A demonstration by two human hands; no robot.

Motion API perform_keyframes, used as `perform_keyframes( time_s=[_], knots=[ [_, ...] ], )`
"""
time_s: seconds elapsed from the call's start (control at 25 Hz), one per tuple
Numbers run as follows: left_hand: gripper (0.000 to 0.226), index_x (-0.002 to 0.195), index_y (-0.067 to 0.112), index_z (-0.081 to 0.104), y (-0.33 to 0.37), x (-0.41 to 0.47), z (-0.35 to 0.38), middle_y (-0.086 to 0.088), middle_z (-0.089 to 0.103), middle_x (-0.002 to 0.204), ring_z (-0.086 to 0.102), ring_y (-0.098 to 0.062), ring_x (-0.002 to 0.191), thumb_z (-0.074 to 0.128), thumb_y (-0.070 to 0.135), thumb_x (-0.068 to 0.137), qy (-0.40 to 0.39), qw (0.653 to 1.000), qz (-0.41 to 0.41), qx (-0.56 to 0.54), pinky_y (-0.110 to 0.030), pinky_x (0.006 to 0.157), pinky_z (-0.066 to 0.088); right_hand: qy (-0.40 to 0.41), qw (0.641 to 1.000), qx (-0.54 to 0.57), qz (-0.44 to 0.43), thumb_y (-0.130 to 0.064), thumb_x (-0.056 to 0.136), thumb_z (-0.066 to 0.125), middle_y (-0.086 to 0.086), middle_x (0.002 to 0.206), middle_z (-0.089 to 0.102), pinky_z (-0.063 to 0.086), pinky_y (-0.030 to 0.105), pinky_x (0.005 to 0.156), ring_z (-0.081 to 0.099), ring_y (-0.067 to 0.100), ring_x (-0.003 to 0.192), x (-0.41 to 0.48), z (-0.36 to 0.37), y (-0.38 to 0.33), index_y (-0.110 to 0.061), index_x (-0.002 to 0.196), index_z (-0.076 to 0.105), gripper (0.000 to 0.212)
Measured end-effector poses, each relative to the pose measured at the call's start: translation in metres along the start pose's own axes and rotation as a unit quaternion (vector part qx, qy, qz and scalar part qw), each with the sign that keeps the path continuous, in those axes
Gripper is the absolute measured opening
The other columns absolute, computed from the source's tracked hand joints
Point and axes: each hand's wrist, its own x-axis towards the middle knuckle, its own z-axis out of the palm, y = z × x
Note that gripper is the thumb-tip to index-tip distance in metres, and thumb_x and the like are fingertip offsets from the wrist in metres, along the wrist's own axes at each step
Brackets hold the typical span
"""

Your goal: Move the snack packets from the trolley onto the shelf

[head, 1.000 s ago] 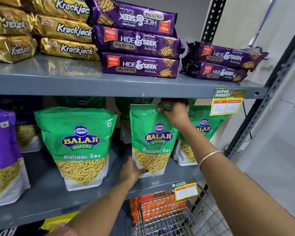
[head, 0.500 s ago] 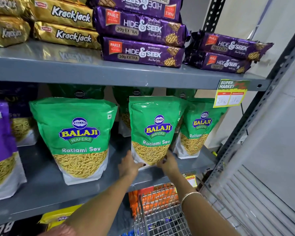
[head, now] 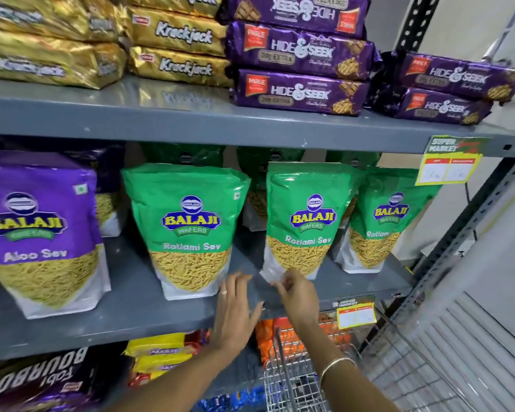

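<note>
A green Balaji Ratlami Sev packet (head: pixel 305 215) stands upright on the grey middle shelf (head: pixel 149 318), between two more green packets (head: pixel 188 227) (head: pixel 384 221). My right hand (head: pixel 295 294) hovers just below that packet's bottom left corner, fingers loosely curled and holding nothing. My left hand (head: pixel 235 310) lies over the shelf's front edge with fingers spread, beside the lower right corner of the left green packet. The wire trolley (head: pixel 292 382) sits below my right wrist; its contents are mostly hidden.
A purple Aloo Sev packet (head: pixel 39 230) stands at the left. The upper shelf carries Krackjack (head: pixel 176 63) and Hide & Seek (head: pixel 301 90) biscuit packs. Price tags (head: pixel 446 166) hang from the shelf edges. A perforated upright (head: pixel 470 221) and a white shutter (head: pixel 473 337) stand on the right.
Both hands have come off the middle green packet and drawn back toward the shelf's front edge. The packet stays standing. The camera has shifted left and closer.
</note>
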Motion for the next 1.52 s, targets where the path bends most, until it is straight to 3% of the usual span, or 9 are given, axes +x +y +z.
perform_keyframes(
  time_s=[0.2, 0.32, 0.44, 0.68, 0.8, 0.96, 1.12, 1.36, 1.52],
  knots=[
    [0.061, 0.116, -0.004, 0.048, -0.081, -0.011, -0.069, -0.026, 0.05, 0.117, 0.049, -0.045, 0.112, 0.08, 0.011, 0.067, 0.168, 0.975, -0.148, -0.006, -0.033, 0.097, 0.026, -0.216, 0.965, 0.15, -0.01, -0.011, 0.065, 0.082, 0.008, 0.111, 0.056, 0.046, 0.035, 0.092, 0.055, 0.024, 0.11, -0.003, 0.06, -0.06, 0.0, 0.125, 0.043, 0.072],
    [0.072, 0.132, -0.007, 0.044, -0.114, 0.02, -0.102, -0.023, 0.049, 0.136, 0.045, -0.034, 0.129, 0.079, 0.006, 0.07, 0.06, 0.967, -0.216, -0.119, -0.037, 0.105, 0.034, -0.191, 0.965, 0.177, 0.007, -0.008, 0.065, 0.082, 0.017, 0.123, 0.061, 0.047, 0.044, 0.098, 0.056, 0.03, 0.117, 0.0, 0.084, -0.07, -0.001, 0.119, 0.047, 0.066],
    [0.052, 0.116, -0.005, 0.058, -0.129, 0.036, -0.104, -0.021, 0.068, 0.115, 0.064, -0.031, 0.109, 0.078, 0.004, 0.07, -0.012, 0.965, -0.221, -0.142, -0.035, 0.084, 0.049, -0.158, 0.973, 0.168, 0.018, -0.013, 0.066, 0.081, 0.013, 0.121, 0.064, 0.047, 0.04, 0.095, 0.058, 0.028, 0.114, 0.004, 0.093, -0.073, -0.006, 0.119, 0.05, 0.061],
    [0.053, 0.122, 0.0, 0.053, -0.125, 0.026, -0.106, -0.02, 0.062, 0.12, 0.06, -0.032, 0.113, 0.075, 0.008, 0.074, 0.006, 0.962, -0.233, -0.143, -0.045, 0.094, 0.05, -0.074, 0.984, 0.164, 0.008, -0.028, 0.063, 0.082, -0.001, 0.099, 0.056, 0.049, 0.035, 0.075, 0.058, 0.02, 0.093, -0.016, 0.09, -0.082, -0.029, 0.089, 0.039, 0.05],
    [0.057, 0.121, 0.006, 0.051, -0.128, -0.006, -0.139, -0.012, 0.053, 0.121, 0.054, -0.028, 0.113, 0.076, 0.023, 0.073, 0.08, 0.983, -0.161, 0.022, -0.041, 0.092, 0.049, -0.05, 0.994, 0.039, -0.093, -0.043, 0.073, 0.07, -0.006, 0.091, 0.055, 0.043, 0.031, 0.062, 0.058, 0.02, 0.083, -0.054, 0.099, -0.098, -0.029, 0.088, 0.037, 0.039],
    [0.067, 0.113, -0.003, 0.053, -0.175, -0.032, -0.199, -0.023, 0.056, 0.113, 0.055, -0.043, 0.104, 0.085, 0.021, 0.059, 0.208, 0.947, -0.202, 0.142, -0.05, 0.088, 0.048, -0.177, 0.971, 0.019, -0.158, -0.035, 0.075, 0.072, -0.001, 0.103, 0.056, 0.049, 0.034, 0.078, 0.055, 0.018, 0.091, -0.072, 0.146, -0.17, -0.017, 0.116, 0.047, 0.052],
    [0.077, 0.13, -0.006, 0.046, -0.226, -0.027, -0.24, -0.027, 0.053, 0.131, 0.049, -0.037, 0.123, 0.083, 0.009, 0.065, 0.172, 0.938, -0.297, -0.052, -0.039, 0.098, 0.041, -0.247, 0.952, 0.153, -0.092, -0.016, 0.068, 0.08, 0.012, 0.121, 0.06, 0.044, 0.02, 0.086, 0.057, 0.02, 0.109, -0.082, 0.195, -0.214, -0.002, 0.123, 0.046, 0.067],
    [0.058, 0.118, 0.0, 0.059, -0.253, -0.015, -0.239, -0.018, 0.07, 0.114, 0.06, -0.013, 0.087, 0.082, 0.004, 0.065, 0.135, 0.93, -0.32, -0.122, -0.011, 0.066, 0.04, -0.212, 0.957, 0.197, -0.025, -0.016, 0.068, 0.079, 0.016, 0.112, 0.067, 0.05, 0.043, 0.087, 0.062, 0.03, 0.108, -0.078, 0.223, -0.222, -0.003, 0.109, 0.053, 0.05],
    [0.073, 0.131, 0.001, 0.047, -0.245, -0.02, -0.242, -0.018, 0.058, 0.132, 0.059, -0.028, 0.117, 0.082, 0.01, 0.067, 0.129, 0.934, -0.31, -0.125, -0.028, 0.088, 0.047, -0.141, 0.971, 0.168, -0.093, -0.032, 0.07, 0.076, 0.009, 0.136, 0.048, 0.044, 0.042, 0.102, 0.045, 0.025, 0.129, -0.088, 0.205, -0.23, -0.01, 0.131, 0.039, 0.075]
  ],
)
